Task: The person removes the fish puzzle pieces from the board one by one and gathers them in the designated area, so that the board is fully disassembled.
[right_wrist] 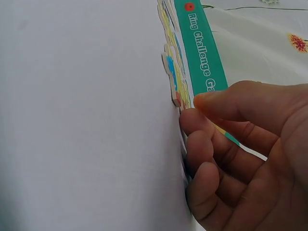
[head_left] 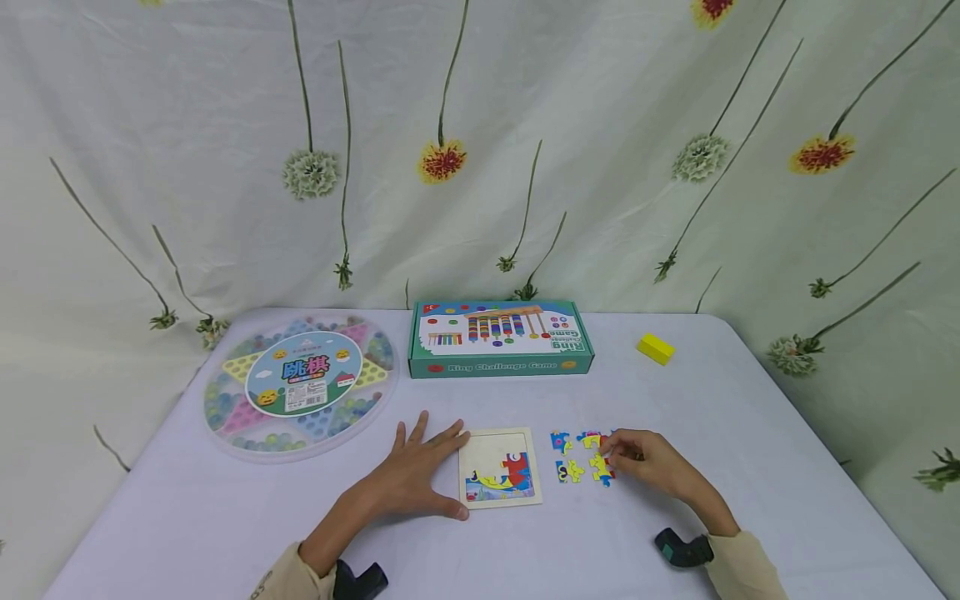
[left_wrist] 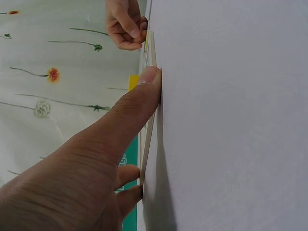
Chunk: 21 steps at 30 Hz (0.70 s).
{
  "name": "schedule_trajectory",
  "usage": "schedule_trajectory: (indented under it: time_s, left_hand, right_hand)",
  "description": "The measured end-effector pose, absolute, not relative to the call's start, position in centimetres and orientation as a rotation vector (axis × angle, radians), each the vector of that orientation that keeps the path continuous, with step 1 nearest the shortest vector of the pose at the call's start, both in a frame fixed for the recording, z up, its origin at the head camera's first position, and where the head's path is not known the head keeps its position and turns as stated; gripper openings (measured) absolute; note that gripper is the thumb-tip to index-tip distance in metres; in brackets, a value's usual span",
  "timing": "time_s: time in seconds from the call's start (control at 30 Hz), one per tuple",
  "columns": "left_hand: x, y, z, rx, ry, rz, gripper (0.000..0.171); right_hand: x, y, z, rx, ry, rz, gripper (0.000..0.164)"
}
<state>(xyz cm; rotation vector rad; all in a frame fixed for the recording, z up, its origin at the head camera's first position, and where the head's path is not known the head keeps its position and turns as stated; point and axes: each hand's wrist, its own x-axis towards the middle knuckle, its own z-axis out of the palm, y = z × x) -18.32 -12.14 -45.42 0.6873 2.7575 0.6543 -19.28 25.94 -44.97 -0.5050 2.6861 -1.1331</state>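
Note:
A square wooden puzzle board [head_left: 498, 434] lies on the table, with red, yellow and blue pieces fitted in its lower part. My left hand [head_left: 412, 475] is spread beside it, its index finger and thumb touching the left edge. In the left wrist view, the thumb [left_wrist: 130, 103] rests against the board's rim [left_wrist: 153, 48]. Several loose puzzle pieces [head_left: 575, 471] lie right of the board. My right hand [head_left: 648, 458] is at their upper right, fingers bent. In the right wrist view its thumb and index tips come close at the pieces [right_wrist: 172, 72]; whether they pinch one is hidden.
A green Ring Challenge Game box [head_left: 498, 367] lies behind the board. At the back left is a round clear case of marbles [head_left: 300, 433] with a star-patterned board. A yellow block [head_left: 656, 348] sits at the back right. Flowered cloth [head_left: 600, 208] hangs behind the table.

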Motion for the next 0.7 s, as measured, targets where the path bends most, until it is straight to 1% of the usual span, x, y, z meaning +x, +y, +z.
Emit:
schedule_trajectory:
  time_s: [0.53, 0.7]
  left_hand:
    - [-18.3, -12.3, -45.3, 0.684, 2.756, 0.669, 0.105]
    - [-18.3, -12.2, -45.4, 0.685, 2.757, 0.668, 0.105]
  right_hand:
    - [-19.2, 25.6, -44.8, -0.486, 2.697, -1.136, 0.01]
    - [-19.2, 24.6, -44.5, -0.537, 2.731, -1.148, 0.018]
